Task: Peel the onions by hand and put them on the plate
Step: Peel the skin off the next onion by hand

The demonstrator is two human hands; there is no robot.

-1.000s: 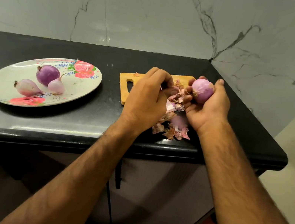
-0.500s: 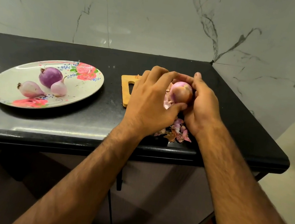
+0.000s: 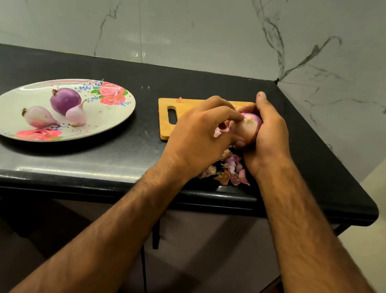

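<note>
Skin scraps (image 3: 230, 170): lay heaped on the table (image 3: 135, 147) close to its front lip, beneath both wrists; judged easy to sweep off with a forearm.
Left hand (image 3: 196, 134): had closed in after hanging apart a second earlier; fingers (image 3: 227, 115) pinched together at the pale end of the onion (image 3: 250, 127).
Right hand (image 3: 269, 136): cupped the bulb from the right, fingers curled round it.
Onion: was held between both hands above the cutting board (image 3: 166, 113), no longer lifted alone in the right; looked partly stripped, so peeling judged resumed, not finished.
Cutting board: lay under the hands, handle slot toward the plate (image 3: 13, 98), one scrap near its far edge.
Plate: sat well apart to the left, carrying three peeled onions (image 3: 65, 100); kept bare room at its near right.
Open room: stretched as bare dark table between board and plate, a free path for the carry; closed in on the right, with the table's edge and the wall (image 3: 352, 70) corner near.
</note>
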